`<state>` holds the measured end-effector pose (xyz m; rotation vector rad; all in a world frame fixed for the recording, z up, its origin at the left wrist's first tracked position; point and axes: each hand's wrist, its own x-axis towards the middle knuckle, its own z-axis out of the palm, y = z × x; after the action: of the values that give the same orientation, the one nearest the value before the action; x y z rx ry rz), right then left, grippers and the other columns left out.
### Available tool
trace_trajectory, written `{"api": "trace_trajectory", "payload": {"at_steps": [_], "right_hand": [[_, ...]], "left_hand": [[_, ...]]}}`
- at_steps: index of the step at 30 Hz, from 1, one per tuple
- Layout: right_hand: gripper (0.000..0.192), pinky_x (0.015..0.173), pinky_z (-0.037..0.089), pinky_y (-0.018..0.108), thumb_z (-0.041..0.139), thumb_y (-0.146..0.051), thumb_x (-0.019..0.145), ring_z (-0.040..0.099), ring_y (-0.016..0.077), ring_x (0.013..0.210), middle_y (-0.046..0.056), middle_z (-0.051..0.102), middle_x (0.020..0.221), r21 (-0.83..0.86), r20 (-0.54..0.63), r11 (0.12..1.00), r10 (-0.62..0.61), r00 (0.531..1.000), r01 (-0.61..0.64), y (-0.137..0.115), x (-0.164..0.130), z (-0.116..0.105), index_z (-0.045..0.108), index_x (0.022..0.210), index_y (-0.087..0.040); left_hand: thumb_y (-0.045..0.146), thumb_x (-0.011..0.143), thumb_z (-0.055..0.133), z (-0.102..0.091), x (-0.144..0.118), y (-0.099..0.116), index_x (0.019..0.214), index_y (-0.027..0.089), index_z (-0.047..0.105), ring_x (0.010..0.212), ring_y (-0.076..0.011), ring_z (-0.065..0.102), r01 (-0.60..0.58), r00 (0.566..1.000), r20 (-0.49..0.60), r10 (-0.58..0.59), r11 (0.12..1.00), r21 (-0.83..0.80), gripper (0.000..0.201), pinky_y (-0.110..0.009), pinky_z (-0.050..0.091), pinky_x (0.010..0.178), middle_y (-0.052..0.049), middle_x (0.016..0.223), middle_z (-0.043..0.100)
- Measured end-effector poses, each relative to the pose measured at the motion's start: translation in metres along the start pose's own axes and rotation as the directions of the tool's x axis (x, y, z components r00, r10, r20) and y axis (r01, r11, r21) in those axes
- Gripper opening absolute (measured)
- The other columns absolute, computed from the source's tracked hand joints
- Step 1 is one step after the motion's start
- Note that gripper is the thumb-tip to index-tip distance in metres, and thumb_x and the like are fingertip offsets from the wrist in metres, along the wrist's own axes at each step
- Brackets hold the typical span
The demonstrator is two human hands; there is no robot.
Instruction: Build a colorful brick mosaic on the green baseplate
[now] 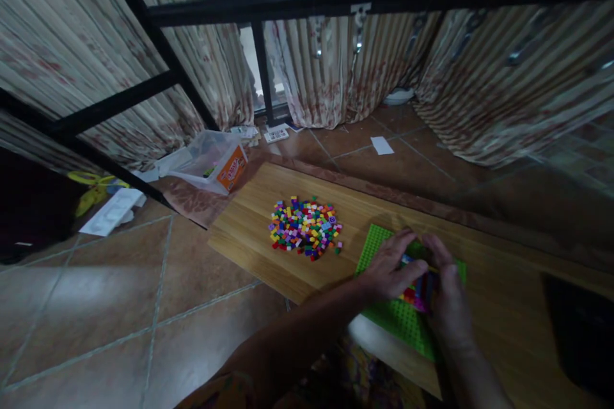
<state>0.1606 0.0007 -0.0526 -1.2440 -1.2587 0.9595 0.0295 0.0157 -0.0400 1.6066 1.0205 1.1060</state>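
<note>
A green studded baseplate [378, 249] lies on a low wooden board [249, 230]. Both hands rest over its middle. My left hand [391, 265] and my right hand [448, 294] have their fingertips on a small block of stacked coloured bricks [417, 287] standing on the plate. The hands hide most of that block, and I cannot tell whether either hand grips it or only presses on it. A loose heap of small bricks [307, 228] in many colours lies on the board to the left of the plate.
A clear plastic tub [211, 156] with an orange label sits on the tiled floor beyond the board's left corner. Papers [382, 145] lie near the curtains. A black metal frame [158, 80] crosses overhead. A dark object [582, 332] lies at the right edge.
</note>
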Motion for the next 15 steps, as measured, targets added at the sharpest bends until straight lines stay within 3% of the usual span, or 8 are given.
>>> {"api": "trace_trajectory", "payload": {"at_steps": [5, 8, 12, 15], "right_hand": [[0.053, 0.111, 0.029, 0.050, 0.040, -0.055, 0.093, 0.046, 0.0260, 0.131, 0.010, 0.052, 0.140, 0.033, -0.079, 0.999, 0.033, 0.996, -0.030, -0.005, 0.007, 0.007, 0.054, 0.132, -0.022], [0.053, 0.105, 0.037, 0.049, 0.044, -0.055, 0.090, 0.052, 0.0274, 0.124, 0.012, 0.059, 0.132, -0.051, -0.161, 0.997, 0.050, 0.986, -0.059, -0.011, 0.010, 0.009, 0.059, 0.125, -0.019], [0.048, 0.097, 0.043, 0.049, 0.053, -0.052, 0.086, 0.060, 0.0296, 0.111, 0.014, 0.066, 0.119, -0.371, -0.290, 0.927, -0.062, 0.955, -0.052, -0.030, 0.006, 0.011, 0.065, 0.116, -0.016], [0.041, 0.091, 0.046, 0.044, 0.053, -0.047, 0.088, 0.063, 0.0268, 0.102, 0.011, 0.069, 0.111, -0.448, -0.169, 0.890, -0.174, 0.970, 0.082, -0.045, -0.005, 0.030, 0.066, 0.113, -0.018]], "left_hand": [[0.042, 0.088, 0.053, -0.004, 0.004, 0.004, 0.139, 0.022, 0.043, 0.140, -0.0243, 0.035, 0.043, 0.996, -0.072, -0.045, 0.999, -0.028, 0.056, -0.045, 0.028, 0.117, -0.010, 0.149, 0.040], [0.038, 0.090, 0.052, -0.019, -0.005, 0.012, 0.133, 0.021, 0.049, 0.133, -0.0224, 0.043, -0.002, 0.987, -0.161, 0.001, 1.000, -0.007, 0.047, -0.042, 0.034, 0.114, -0.010, 0.141, 0.050], [0.030, 0.090, 0.052, -0.062, -0.044, 0.025, 0.117, 0.021, 0.061, 0.110, -0.0200, 0.061, -0.060, 0.974, -0.209, 0.085, 0.991, 0.123, 0.031, -0.037, 0.047, 0.100, -0.009, 0.116, 0.066], [0.024, 0.089, 0.051, -0.102, -0.085, 0.024, 0.110, 0.021, 0.064, 0.103, -0.0191, 0.063, -0.014, 0.942, -0.322, 0.089, 0.974, 0.228, 0.024, -0.036, 0.050, 0.094, -0.007, 0.107, 0.069]]}}
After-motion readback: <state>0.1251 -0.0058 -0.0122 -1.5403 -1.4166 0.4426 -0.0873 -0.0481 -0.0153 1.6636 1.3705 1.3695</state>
